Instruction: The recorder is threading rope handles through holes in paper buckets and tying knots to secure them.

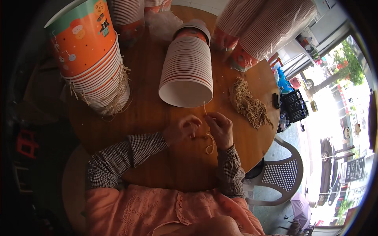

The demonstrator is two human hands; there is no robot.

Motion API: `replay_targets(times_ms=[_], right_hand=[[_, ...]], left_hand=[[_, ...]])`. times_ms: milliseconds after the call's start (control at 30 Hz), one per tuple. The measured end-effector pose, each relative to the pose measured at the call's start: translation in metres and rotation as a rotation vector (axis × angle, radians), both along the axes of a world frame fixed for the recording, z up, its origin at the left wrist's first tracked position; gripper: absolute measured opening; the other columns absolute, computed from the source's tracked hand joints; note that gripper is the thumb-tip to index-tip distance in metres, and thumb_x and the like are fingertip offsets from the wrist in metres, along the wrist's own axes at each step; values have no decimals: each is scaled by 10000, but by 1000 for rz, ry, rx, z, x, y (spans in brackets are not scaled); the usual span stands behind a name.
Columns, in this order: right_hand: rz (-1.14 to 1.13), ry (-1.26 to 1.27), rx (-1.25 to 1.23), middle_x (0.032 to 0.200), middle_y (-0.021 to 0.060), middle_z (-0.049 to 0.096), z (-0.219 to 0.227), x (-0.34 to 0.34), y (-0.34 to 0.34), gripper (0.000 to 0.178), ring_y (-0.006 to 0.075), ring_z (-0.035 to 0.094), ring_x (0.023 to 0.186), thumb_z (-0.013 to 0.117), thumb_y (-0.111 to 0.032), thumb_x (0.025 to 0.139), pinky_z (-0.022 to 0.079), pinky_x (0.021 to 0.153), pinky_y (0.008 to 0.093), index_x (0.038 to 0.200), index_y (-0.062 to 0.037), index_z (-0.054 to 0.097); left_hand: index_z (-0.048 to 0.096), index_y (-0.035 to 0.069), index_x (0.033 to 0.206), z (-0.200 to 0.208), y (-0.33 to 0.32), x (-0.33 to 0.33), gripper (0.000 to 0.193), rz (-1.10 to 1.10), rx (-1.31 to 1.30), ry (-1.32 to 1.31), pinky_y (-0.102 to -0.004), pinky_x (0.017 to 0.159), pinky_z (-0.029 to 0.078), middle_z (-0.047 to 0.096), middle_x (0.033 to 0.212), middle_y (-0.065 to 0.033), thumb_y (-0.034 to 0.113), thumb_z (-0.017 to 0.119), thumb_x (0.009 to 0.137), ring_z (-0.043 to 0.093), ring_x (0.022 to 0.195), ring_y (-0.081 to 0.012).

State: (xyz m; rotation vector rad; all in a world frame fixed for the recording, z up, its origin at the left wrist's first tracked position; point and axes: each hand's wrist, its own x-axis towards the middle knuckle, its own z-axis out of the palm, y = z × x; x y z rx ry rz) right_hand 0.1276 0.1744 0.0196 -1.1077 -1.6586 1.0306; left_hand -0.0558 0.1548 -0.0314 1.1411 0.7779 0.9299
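Note:
Close to the near side of the round wooden table, my right hand pinches a piece of beige string. One end sticks up above its fingers, and a loop hangs below near the wrist. My left hand is just left of it, slightly blurred, with its fingers bent and apart. I see nothing held in it. Beyond both hands a nested stack of white-rimmed paper cups lies on its side, its open mouth toward me. A tangled bundle of beige string rests to the right.
At the left stands a tall stack of orange paper buckets, strings draped round its lower rims. Plastic-wrapped cup stacks stand at the far right, with more at the back. A grey chair and a black crate are beyond the table's right edge.

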Motion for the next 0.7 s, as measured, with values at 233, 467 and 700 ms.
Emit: replay_targets(times_ms=[233, 467, 700], right_hand=[[92, -139, -12, 736, 67, 678, -12, -2, -3, 184, 69, 624, 666, 652, -132, 882, 495, 561, 242, 997, 7, 684], [281, -259, -145, 763, 103, 679, -3, -9, -6, 198, 114, 650, 688, 644, -150, 889, 521, 595, 265, 995, 12, 685], [326, -152, -170, 840, 75, 690, -13, 0, -7, 178, 79, 623, 736, 653, -109, 888, 534, 667, 254, 1006, 22, 680]], left_hand=[[565, -14, 1124, 5, 8, -43, 284, 3, 112, 34, -233, 680, 514, 596, 929, -46, 184, 613, 927, 583, 768, -77], [589, 0, 834, -2, 9, -56, 434, -25, 34, 115, -216, 502, 428, 543, 631, -10, 410, 526, 963, 513, 537, -58], [553, 22, 707, 0, -5, -39, 490, 68, 174, 227, -216, 478, 384, 524, 593, -12, 418, 481, 985, 477, 516, -65]])
